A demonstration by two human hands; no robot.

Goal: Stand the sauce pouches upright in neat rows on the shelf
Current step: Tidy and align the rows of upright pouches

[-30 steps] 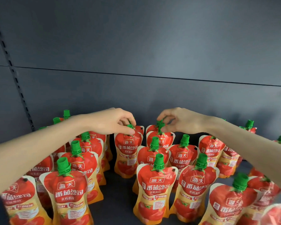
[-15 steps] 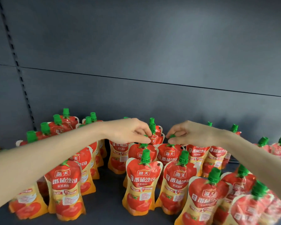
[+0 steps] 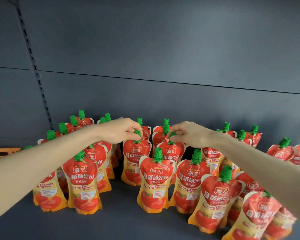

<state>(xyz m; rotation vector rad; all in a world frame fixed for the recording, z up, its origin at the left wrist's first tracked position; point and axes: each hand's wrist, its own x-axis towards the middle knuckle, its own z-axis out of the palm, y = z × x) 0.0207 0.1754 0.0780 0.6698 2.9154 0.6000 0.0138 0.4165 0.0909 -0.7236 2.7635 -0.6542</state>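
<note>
Several red and orange tomato sauce pouches with green caps stand upright in rows on the dark shelf (image 3: 121, 220). My left hand (image 3: 119, 131) pinches the green cap of a middle-row pouch (image 3: 136, 156). My right hand (image 3: 189, 134) pinches the cap of the neighbouring pouch (image 3: 171, 153) to its right. Both pouches stand on the shelf. In front of them stands another upright pouch (image 3: 154, 181), with more to the left (image 3: 83, 182) and right (image 3: 218, 200).
The grey back panel (image 3: 163, 66) rises behind the rows, with a slotted upright (image 3: 34, 66) at the left. An orange perforated object (image 3: 2, 153) lies at the far left edge. Bare shelf floor lies in front of the pouches, lower left.
The view has shifted so the rows sit lower and more to the right. Both hands have come nearer, from the back-row caps to the caps of two middle-row pouches.
</note>
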